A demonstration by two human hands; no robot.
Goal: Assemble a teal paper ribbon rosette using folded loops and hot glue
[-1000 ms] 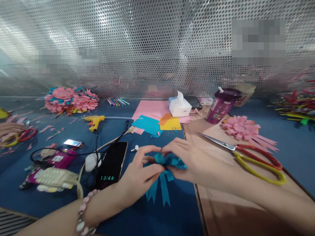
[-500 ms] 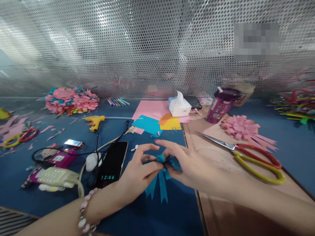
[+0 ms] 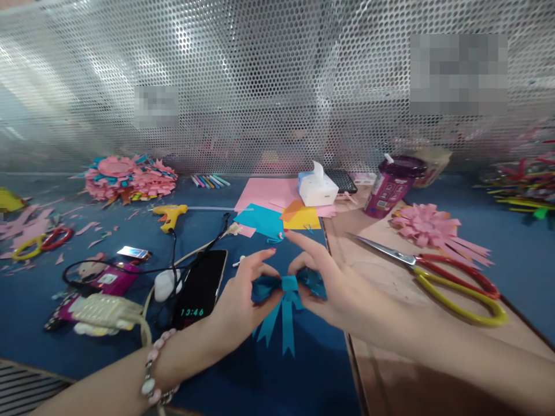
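A blue paper bow (image 3: 289, 283) with notched tails hangs between my two hands above the blue table. My left hand (image 3: 245, 289) pinches its left loop between thumb and fingers. On the other side, my right hand (image 3: 323, 277) grips the right loop, its index finger raised off the bow. The band at the bow's middle shows plainly, while parts of both loops are hidden behind my fingers. Beyond my hands lie a blue paper sheet (image 3: 260, 219) and a yellow paper sheet (image 3: 306, 219).
Large scissors (image 3: 407, 259) and a pink paper rosette (image 3: 427, 224) lie right, near a purple cup (image 3: 390, 188). At left are a phone (image 3: 202, 286), a yellow glue gun (image 3: 170, 215), cables and paper scraps. A tissue box (image 3: 317, 189) stands behind, before a perforated metal panel (image 3: 260, 86).
My fingers have shifted from the bow's middle out to its two loops, which now show spread to the sides. The central band has come into clear view.
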